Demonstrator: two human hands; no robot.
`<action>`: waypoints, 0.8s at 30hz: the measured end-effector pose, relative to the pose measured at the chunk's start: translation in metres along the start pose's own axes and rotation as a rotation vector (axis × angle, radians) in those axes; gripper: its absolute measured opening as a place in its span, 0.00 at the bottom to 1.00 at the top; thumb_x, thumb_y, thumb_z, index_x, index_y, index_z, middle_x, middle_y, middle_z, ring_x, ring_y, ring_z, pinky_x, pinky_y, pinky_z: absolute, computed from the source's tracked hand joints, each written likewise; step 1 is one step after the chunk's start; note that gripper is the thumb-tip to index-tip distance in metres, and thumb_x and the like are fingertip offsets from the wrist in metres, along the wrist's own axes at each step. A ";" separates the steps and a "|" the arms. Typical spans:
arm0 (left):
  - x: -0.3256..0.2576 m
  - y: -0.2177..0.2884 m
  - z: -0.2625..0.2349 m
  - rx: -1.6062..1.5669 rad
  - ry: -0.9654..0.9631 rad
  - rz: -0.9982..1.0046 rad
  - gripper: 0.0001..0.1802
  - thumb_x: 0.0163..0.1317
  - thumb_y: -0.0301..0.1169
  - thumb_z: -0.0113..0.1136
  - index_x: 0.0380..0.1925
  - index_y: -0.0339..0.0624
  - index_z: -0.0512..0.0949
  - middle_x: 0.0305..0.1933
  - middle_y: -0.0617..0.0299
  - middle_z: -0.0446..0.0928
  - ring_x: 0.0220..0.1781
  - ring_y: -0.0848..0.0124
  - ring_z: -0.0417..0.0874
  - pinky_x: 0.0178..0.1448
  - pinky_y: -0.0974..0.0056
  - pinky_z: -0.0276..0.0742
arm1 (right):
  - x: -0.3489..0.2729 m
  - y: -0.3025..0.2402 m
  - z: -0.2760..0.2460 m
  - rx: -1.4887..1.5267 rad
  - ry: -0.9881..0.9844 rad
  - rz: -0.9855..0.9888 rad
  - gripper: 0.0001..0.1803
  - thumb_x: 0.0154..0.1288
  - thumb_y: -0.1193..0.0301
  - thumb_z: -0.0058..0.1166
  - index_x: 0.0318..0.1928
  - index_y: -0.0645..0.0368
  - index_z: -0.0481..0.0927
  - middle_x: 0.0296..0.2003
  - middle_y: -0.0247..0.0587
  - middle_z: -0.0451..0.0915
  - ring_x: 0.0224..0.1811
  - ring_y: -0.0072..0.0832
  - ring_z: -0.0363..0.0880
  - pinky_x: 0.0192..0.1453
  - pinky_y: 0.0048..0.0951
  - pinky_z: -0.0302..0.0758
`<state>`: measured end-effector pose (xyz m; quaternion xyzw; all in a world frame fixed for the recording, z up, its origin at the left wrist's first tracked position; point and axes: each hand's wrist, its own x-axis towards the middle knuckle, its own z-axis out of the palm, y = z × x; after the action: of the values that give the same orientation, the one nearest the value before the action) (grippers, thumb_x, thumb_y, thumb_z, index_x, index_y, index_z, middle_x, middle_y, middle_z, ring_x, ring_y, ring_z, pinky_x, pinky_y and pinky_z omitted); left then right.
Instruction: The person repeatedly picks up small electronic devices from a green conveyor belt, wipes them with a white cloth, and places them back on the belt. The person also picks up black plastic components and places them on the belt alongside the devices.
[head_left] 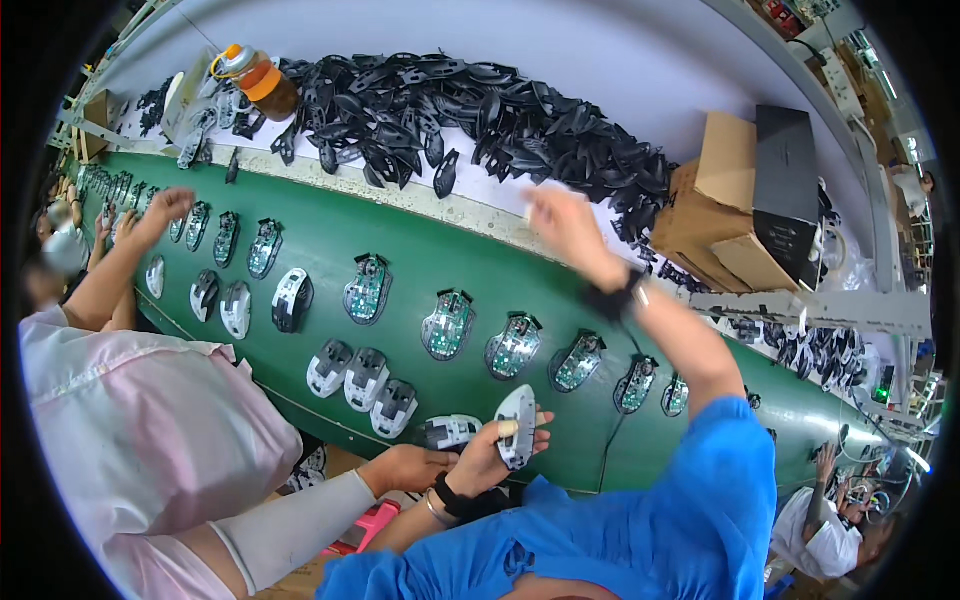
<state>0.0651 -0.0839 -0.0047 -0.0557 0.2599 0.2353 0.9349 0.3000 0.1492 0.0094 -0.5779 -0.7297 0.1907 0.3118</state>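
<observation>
My left hand (488, 455) is closed around a white computer-mouse shell (516, 428), held above the belt's near edge. Its thumb, wrapped in a pale cover, presses on the shell. My right hand (568, 228) is stretched out over the far ledge, just short of the pile of black mouse shell parts (440, 110). Motion smears its fingers, so I cannot see whether they hold anything. Beside my left hand lies another white-and-grey mouse shell (452, 432), with a co-worker's hand (408, 467) close by.
Mouse bases with green circuit boards (449, 325) line the green belt (400, 270). Several white-and-grey shells (366, 372) sit nearer me. A co-worker in a pale shirt (150, 420) stands at left. An orange-capped bottle (262, 85) and an opened cardboard box (705, 215) occupy the ledge.
</observation>
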 end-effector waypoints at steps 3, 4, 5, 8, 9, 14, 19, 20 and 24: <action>0.006 0.007 -0.001 0.105 0.004 0.002 0.40 0.54 0.36 0.64 0.66 0.41 0.59 0.62 0.49 0.70 0.53 0.62 0.79 0.60 0.56 0.75 | 0.074 0.091 0.023 -0.471 0.112 0.017 0.11 0.57 0.76 0.48 0.39 0.60 0.81 0.37 0.47 0.76 0.45 0.43 0.76 0.47 0.42 0.76; 0.005 0.009 -0.001 0.123 0.016 0.012 0.41 0.53 0.36 0.65 0.67 0.43 0.58 0.61 0.49 0.70 0.53 0.62 0.79 0.60 0.57 0.75 | 0.085 0.102 0.028 -0.596 0.083 0.074 0.10 0.58 0.76 0.48 0.38 0.59 0.81 0.40 0.47 0.75 0.49 0.43 0.74 0.48 0.43 0.75; 0.005 0.012 0.000 0.142 0.027 0.018 0.42 0.53 0.37 0.65 0.67 0.44 0.58 0.60 0.50 0.70 0.53 0.62 0.78 0.60 0.57 0.75 | 0.092 0.113 0.033 -0.685 0.056 0.057 0.10 0.58 0.74 0.48 0.38 0.59 0.81 0.40 0.47 0.74 0.50 0.43 0.73 0.49 0.43 0.74; 0.007 0.013 -0.009 0.169 0.031 0.060 0.38 0.56 0.31 0.61 0.67 0.46 0.57 0.59 0.50 0.71 0.52 0.63 0.77 0.57 0.58 0.76 | 0.099 0.110 0.031 -0.705 0.057 -0.022 0.07 0.55 0.74 0.52 0.35 0.56 0.80 0.39 0.42 0.74 0.47 0.39 0.72 0.46 0.39 0.69; 0.008 0.015 -0.005 0.162 0.045 0.076 0.38 0.56 0.32 0.61 0.67 0.46 0.57 0.58 0.49 0.72 0.52 0.64 0.77 0.56 0.58 0.76 | 0.099 0.104 0.024 -0.610 0.102 -0.060 0.07 0.52 0.75 0.54 0.34 0.56 0.80 0.37 0.40 0.74 0.46 0.38 0.72 0.46 0.39 0.70; 0.006 0.035 0.011 0.270 0.013 0.270 0.41 0.55 0.46 0.62 0.65 0.40 0.59 0.56 0.50 0.73 0.50 0.63 0.80 0.56 0.58 0.77 | 0.041 0.070 -0.009 -0.211 0.311 -0.238 0.13 0.46 0.82 0.57 0.36 0.59 0.81 0.36 0.38 0.82 0.41 0.36 0.79 0.44 0.32 0.77; -0.007 0.071 0.051 0.193 -0.134 0.365 0.42 0.52 0.48 0.60 0.65 0.38 0.62 0.65 0.50 0.67 0.67 0.55 0.68 0.71 0.50 0.62 | -0.071 -0.043 -0.053 -0.178 0.279 -0.622 0.12 0.45 0.81 0.60 0.36 0.63 0.82 0.41 0.45 0.83 0.41 0.39 0.82 0.41 0.32 0.81; -0.008 0.072 0.057 0.177 -0.174 0.358 0.43 0.49 0.47 0.61 0.65 0.39 0.62 0.66 0.50 0.66 0.69 0.55 0.65 0.73 0.49 0.58 | -0.096 -0.067 -0.059 -0.157 0.245 -0.636 0.14 0.44 0.81 0.61 0.36 0.64 0.82 0.42 0.45 0.83 0.41 0.39 0.82 0.40 0.33 0.81; -0.013 0.062 0.085 0.346 -0.269 0.400 0.50 0.37 0.43 0.67 0.63 0.34 0.63 0.65 0.48 0.66 0.68 0.59 0.66 0.73 0.45 0.55 | -0.181 -0.121 -0.066 0.129 0.311 -0.465 0.18 0.41 0.82 0.61 0.39 0.64 0.83 0.41 0.46 0.83 0.37 0.40 0.83 0.37 0.31 0.80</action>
<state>0.0650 -0.0158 0.0761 0.1884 0.1757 0.3723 0.8916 0.2815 -0.0619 0.0923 -0.3964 -0.7725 0.0693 0.4913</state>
